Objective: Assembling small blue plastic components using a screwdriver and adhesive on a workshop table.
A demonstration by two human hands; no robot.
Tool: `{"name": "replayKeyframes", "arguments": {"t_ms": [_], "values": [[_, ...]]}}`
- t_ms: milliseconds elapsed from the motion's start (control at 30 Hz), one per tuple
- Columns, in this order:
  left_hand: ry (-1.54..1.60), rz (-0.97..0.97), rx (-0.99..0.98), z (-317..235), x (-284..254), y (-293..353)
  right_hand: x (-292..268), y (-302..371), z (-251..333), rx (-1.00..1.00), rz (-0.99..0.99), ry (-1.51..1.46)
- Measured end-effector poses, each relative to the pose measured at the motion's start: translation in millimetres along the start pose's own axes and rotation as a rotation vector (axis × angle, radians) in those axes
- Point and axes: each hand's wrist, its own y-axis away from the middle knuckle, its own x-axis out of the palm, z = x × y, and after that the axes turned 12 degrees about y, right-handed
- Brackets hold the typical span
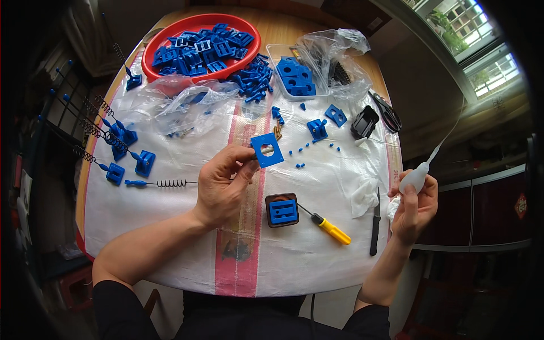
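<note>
Between thumb and fingers, my left hand (pixel 224 181) pinches the edge of a square blue plate (pixel 276 157) with a round hole in its middle. A short brass-coloured piece shows across that hole. Off to the right, my right hand (pixel 416 212) is closed around a small white squeeze bottle (pixel 415 177) whose long thin tip points up and away. Below the plate lies a dark square block (pixel 274 221) with a blue slotted part (pixel 283 212) on it. A yellow-handled screwdriver (pixel 334 229) rests beside the block. Several tiny blue pieces (pixel 300 165) are scattered right of the plate.
A red basin (pixel 258 48) of blue parts stands at the back left, near a clear tub (pixel 324 93) of blue plates. Spring-stemmed blue pieces (pixel 144 163) stand at left. Scissors (pixel 388 110), a black holder (pixel 364 122) and a knife (pixel 374 241) lie at right.
</note>
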Motion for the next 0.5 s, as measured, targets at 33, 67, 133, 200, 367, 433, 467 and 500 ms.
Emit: {"name": "replayKeyframes", "arguments": {"t_ms": [33, 67, 133, 200, 367, 433, 467, 500], "values": [[0.004, 0.008, 0.001, 0.9, 0.5, -0.6, 0.3, -2.9, -3.6, 0.053, 0.009, 0.010], [0.011, 0.009, 0.004, 1.7, 0.3, -0.5, 1.6, -5.5, -7.9, 0.103, 0.021, -0.012], [0.030, 0.012, 0.010, 2.5, 1.5, -0.7, -0.3, -9.3, -21.2, 0.195, 0.027, -0.011], [0.048, 0.032, -0.007, 5.1, -2.6, 0.2, 0.2, -13.6, -37.1, 0.220, 0.042, -0.042], [0.059, 0.013, 0.005, 6.3, 0.2, 0.3, 4.9, -23.4, -63.1, 0.280, 0.078, 0.125], [0.049, 0.010, 0.031, 7.2, 0.1, 0.0, 4.0, -24.9, -76.0, 0.276, 0.116, 0.199], [0.046, 0.013, 0.024, 6.3, -0.1, 0.1, 2.0, -25.4, -82.2, 0.279, 0.133, 0.225], [0.044, 0.016, 0.017, 5.3, -0.3, 0.0, 0.2, -26.2, -86.8, 0.282, 0.151, 0.251]]}}
